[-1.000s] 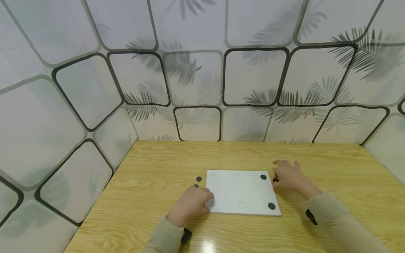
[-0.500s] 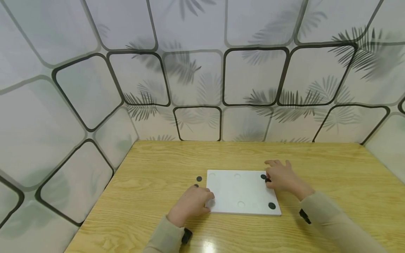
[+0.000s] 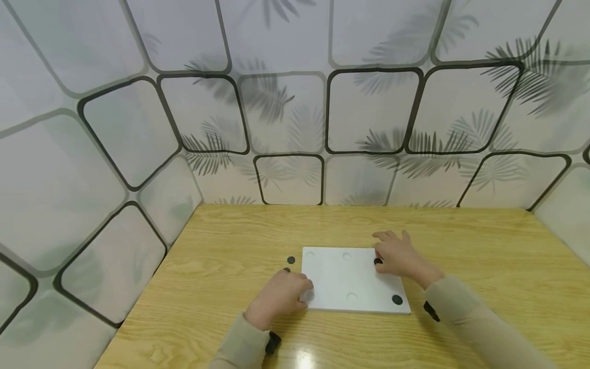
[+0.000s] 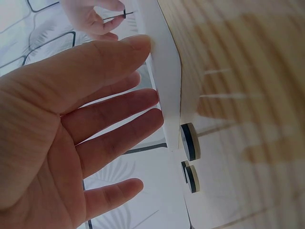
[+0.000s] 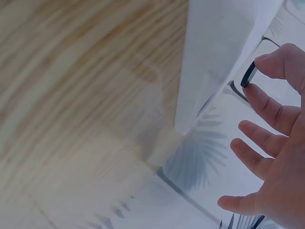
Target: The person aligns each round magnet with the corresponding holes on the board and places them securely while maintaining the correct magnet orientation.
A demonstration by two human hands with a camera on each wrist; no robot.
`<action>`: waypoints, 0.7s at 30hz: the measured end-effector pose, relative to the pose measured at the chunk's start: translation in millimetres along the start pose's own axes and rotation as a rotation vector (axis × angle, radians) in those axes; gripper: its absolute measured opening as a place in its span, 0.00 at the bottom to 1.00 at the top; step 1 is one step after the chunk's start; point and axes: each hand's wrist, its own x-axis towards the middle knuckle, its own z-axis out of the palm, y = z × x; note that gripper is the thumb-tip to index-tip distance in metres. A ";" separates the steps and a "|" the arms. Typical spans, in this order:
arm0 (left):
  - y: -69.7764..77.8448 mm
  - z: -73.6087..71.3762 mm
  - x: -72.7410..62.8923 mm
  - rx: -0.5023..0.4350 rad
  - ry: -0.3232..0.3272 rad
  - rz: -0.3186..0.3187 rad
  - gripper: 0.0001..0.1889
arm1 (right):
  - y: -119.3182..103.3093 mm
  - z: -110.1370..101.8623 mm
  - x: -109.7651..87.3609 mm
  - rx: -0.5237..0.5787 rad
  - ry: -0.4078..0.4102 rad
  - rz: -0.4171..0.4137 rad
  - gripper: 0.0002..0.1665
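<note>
A white rectangular board (image 3: 341,277) with shallow round recesses lies on the wooden table. My left hand (image 3: 279,295) rests at its left edge; in the left wrist view, the thumb and extended fingers touch the board (image 4: 167,71) without gripping it. Over the board's right part, my right hand (image 3: 401,256) pinches a black disc (image 5: 248,74) between thumb and index finger, the other fingers spread. Another black disc (image 3: 397,300) sits in the near right recess. The far right corner of the board is hidden behind the right hand in the head view.
Loose black discs lie on the table left of the board, one disc (image 3: 291,260) farther back and another disc (image 3: 287,270) partly behind the left hand. A patterned wall (image 3: 286,179) stands at the table's back edge.
My right hand has carried the black disc leftward from beside the board to over it, now covering the disc in the far right recess. The left hand stays in place.
</note>
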 end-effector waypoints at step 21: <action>0.0 -2.1 -0.3 -0.004 0.000 0.005 0.12 | -24.8 0.2 24.2 0.021 -0.036 -0.043 0.13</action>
